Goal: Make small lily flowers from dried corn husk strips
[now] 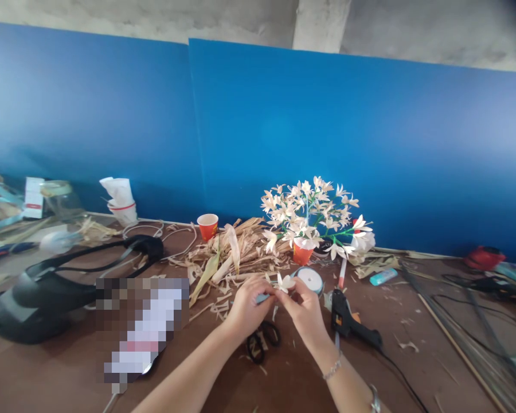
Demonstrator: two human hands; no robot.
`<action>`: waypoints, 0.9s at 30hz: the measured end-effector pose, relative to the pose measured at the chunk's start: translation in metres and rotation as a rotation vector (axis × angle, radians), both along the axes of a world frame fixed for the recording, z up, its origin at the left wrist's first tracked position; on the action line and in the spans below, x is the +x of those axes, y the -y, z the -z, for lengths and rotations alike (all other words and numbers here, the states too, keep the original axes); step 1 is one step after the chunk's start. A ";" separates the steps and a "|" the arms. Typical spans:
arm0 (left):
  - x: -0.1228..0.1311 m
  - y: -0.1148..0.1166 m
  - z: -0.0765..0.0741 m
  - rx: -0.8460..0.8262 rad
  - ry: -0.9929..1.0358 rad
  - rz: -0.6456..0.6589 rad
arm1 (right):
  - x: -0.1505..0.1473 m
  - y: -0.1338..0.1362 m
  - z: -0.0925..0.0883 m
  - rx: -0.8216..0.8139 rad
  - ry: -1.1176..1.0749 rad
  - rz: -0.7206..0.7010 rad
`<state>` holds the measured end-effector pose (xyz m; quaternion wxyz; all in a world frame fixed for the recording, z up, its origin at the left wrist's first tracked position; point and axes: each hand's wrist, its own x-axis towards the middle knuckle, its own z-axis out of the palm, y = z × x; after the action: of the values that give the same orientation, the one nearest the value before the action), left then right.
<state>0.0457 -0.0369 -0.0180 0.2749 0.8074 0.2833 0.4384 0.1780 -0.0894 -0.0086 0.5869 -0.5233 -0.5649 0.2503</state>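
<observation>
My left hand (250, 305) and my right hand (300, 303) meet over the brown table (284, 384), fingers closed together at a small white flower (285, 283). The flower shows between the fingertips; a thin bluish piece is partly visible in my left hand. Black-handled scissors (256, 347) lie just below the hands. Behind my right hand is a round white spool (309, 280). A bunch of pale flowers on green stems (312, 215) stands in a red cup (303, 253) beyond the hands. To the right lies a black glue gun (348, 322).
Dry husks (223, 252) are heaped behind my left hand, near a red paper cup (208, 227). A black headset (38, 301) lies left, beside a pixelated area. Thin rods (456, 350) and cables lie right. A blue panel (327, 126) stands behind the table.
</observation>
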 end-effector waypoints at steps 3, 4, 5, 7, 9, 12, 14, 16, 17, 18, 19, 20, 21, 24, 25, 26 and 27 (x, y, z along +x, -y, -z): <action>0.000 0.001 -0.001 -0.008 -0.004 0.003 | 0.000 0.000 0.000 -0.001 0.024 -0.027; 0.000 0.001 -0.002 -0.018 -0.007 0.002 | 0.000 0.000 0.000 0.000 0.026 -0.036; 0.000 0.001 -0.002 -0.033 -0.005 0.001 | 0.000 0.000 0.001 0.002 0.018 -0.041; 0.000 0.001 -0.003 -0.081 0.005 0.003 | 0.001 0.000 0.001 -0.003 -0.022 -0.038; 0.000 0.001 -0.002 -0.138 -0.001 0.003 | 0.001 0.000 0.002 -0.023 -0.087 -0.018; 0.001 0.001 0.001 -0.191 -0.042 -0.021 | 0.003 -0.002 0.003 -0.045 -0.183 0.011; 0.002 0.000 0.002 -0.209 -0.047 -0.043 | 0.004 -0.003 0.003 -0.034 -0.219 0.023; 0.002 0.000 0.003 -0.223 -0.037 -0.061 | 0.005 -0.003 0.003 -0.036 -0.227 0.029; 0.003 0.000 0.004 -0.225 -0.033 -0.066 | 0.005 -0.003 0.003 -0.049 -0.228 0.032; 0.003 0.000 0.004 -0.222 -0.028 -0.069 | 0.005 -0.003 0.003 -0.070 -0.228 0.033; 0.003 0.000 0.003 -0.216 -0.022 -0.069 | 0.004 -0.002 0.002 -0.093 -0.227 0.035; 0.003 0.001 0.003 -0.208 -0.015 -0.066 | 0.004 -0.002 0.002 -0.115 -0.224 0.035; 0.003 0.001 0.002 -0.200 -0.009 -0.058 | 0.004 -0.002 0.002 -0.129 -0.222 0.036; 0.003 0.001 0.001 -0.197 -0.002 -0.025 | 0.006 -0.004 0.004 -0.125 -0.217 0.046; 0.002 0.000 0.001 -0.203 0.001 -0.018 | 0.008 -0.005 0.004 -0.116 -0.218 0.060; 0.002 -0.001 0.001 -0.211 0.007 -0.017 | 0.010 -0.006 0.005 -0.108 -0.225 0.078; 0.001 -0.003 0.002 -0.222 0.017 -0.024 | 0.012 -0.008 0.005 -0.100 -0.234 0.100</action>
<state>0.0466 -0.0339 -0.0204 0.3597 0.7648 0.3374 0.4145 0.1898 -0.0817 -0.0138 0.6339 -0.5465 -0.4524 0.3079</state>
